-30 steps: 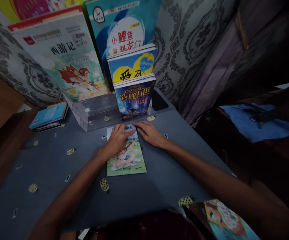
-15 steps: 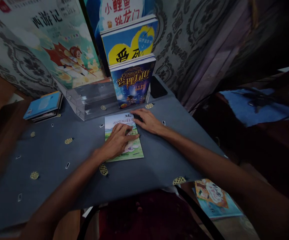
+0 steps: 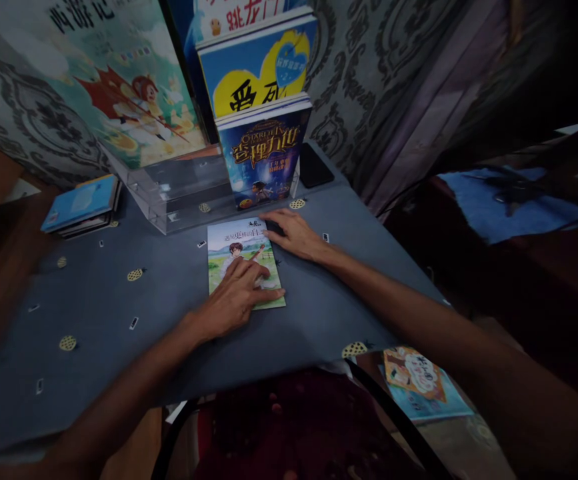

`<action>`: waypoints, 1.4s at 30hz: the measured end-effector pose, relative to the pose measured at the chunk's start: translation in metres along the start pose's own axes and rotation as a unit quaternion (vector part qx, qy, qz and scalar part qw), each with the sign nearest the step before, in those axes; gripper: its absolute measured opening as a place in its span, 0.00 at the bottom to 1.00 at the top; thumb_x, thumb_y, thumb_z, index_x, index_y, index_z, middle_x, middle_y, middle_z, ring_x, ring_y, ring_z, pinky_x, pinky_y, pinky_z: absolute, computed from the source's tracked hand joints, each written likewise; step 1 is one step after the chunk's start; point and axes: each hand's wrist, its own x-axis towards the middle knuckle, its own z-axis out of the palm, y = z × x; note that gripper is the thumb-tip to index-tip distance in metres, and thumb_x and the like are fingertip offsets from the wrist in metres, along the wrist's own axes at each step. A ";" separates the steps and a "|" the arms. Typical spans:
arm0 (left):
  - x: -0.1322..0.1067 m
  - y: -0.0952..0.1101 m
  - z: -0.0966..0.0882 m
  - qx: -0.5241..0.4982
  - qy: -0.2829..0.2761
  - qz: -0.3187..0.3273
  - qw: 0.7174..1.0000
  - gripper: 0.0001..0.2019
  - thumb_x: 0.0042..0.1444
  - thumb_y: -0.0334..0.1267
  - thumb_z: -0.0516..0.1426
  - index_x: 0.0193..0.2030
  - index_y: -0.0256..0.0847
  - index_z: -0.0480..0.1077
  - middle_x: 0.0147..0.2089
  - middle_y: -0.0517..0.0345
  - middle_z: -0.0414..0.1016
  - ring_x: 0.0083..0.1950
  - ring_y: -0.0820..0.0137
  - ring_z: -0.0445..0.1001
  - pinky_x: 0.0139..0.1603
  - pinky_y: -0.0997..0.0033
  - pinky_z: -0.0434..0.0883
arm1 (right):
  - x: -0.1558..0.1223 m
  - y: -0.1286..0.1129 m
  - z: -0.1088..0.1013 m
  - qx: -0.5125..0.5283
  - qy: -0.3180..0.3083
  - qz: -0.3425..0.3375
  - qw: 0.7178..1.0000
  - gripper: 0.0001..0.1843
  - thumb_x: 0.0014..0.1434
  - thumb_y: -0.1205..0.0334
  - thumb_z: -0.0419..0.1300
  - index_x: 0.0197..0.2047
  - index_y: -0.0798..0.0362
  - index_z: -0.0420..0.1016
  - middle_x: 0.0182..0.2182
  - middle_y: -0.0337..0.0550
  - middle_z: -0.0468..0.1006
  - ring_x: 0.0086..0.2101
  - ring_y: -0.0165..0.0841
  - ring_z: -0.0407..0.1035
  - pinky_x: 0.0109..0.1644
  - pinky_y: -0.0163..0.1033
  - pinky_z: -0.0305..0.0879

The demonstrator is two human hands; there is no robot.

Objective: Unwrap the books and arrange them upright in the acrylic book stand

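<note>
A thin booklet (image 3: 236, 248) with a drawn figure playing a guitar on a green field lies flat on the dark cloth-covered table. My left hand (image 3: 239, 293) rests on the lower part of its cover, thumb pointing right and fingers slightly bent, hiding some of the picture. At the booklet's upper right corner, my right hand (image 3: 293, 235) touches the edge with its fingertips, fingers spread.
A clear acrylic stand (image 3: 157, 217) behind the booklet bears a large picture book (image 3: 133, 73) and a dark blue book (image 3: 263, 160). A black phone (image 3: 315, 167) lies right of it. A small book stack (image 3: 81, 205) sits at left; another book (image 3: 421, 383) lies below the table.
My left hand has slid down the cover toward me, baring the drawn figure's head and guitar. My right hand stays at the upper right corner. The view has tilted slightly downward.
</note>
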 end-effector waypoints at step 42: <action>-0.020 -0.125 -0.006 0.005 0.215 -0.201 0.956 0.22 0.60 0.24 0.48 0.55 0.40 0.75 0.49 0.53 0.80 0.51 0.65 0.77 0.54 0.65 0.73 | 0.017 -0.114 0.049 0.003 -0.097 -0.173 0.980 0.14 0.64 0.66 0.55 0.50 0.52 0.79 0.49 0.52 0.82 0.54 0.44 0.72 0.62 0.55 0.62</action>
